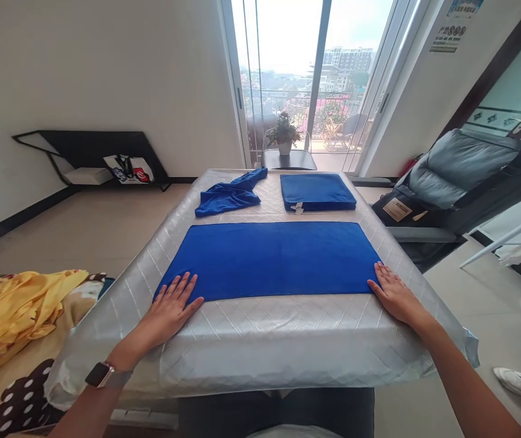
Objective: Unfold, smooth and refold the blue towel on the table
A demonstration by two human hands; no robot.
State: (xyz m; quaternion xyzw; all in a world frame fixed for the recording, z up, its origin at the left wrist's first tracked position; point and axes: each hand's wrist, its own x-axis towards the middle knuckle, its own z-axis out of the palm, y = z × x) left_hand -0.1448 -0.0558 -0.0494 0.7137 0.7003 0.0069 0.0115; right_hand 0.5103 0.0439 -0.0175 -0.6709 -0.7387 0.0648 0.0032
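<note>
A blue towel (279,258) lies spread out flat across the table in front of me, its long side running left to right. My left hand (171,310) rests flat on its near left corner, fingers spread. At the opposite end, my right hand (392,292) touches the near right corner with its fingers stretched out. Beyond the towel, a crumpled blue cloth (230,194) lies at the far left of the table. To the right of that sits a neat stack of folded blue towels (318,190), with a white tag showing at its front edge.
A shiny pale cover drapes over the table (260,353). A grey reclining chair (452,182) stands at the right, and yellow fabric (23,310) lies on a bed at the left. Behind the table, a potted plant (284,134) stands on a chair before the glass door.
</note>
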